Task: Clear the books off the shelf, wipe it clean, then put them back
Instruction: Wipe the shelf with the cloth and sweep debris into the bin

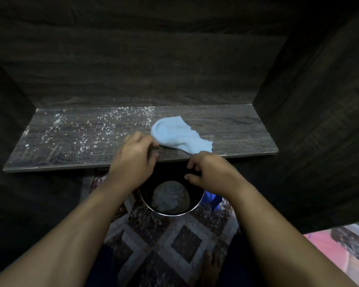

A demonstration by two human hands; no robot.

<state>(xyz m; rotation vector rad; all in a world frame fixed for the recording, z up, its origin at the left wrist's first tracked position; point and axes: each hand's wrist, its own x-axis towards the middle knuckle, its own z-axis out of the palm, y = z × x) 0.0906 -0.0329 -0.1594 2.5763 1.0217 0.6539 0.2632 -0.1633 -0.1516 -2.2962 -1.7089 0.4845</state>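
you've got one shelf [236,129], one blue cloth [178,135], one round bin [170,213]. two hands show: left hand [133,160], right hand [211,170].

On my feed the left forearm [81,224] and right forearm [263,224] are bare along their whole visible length, up to the left hand [133,162] and right hand [207,172]. Low in the frame a bare foot [210,266] shows beside dark navy fabric [236,268], too dim to identify.

right hand [211,172] hides far rim of the bucket [171,213].
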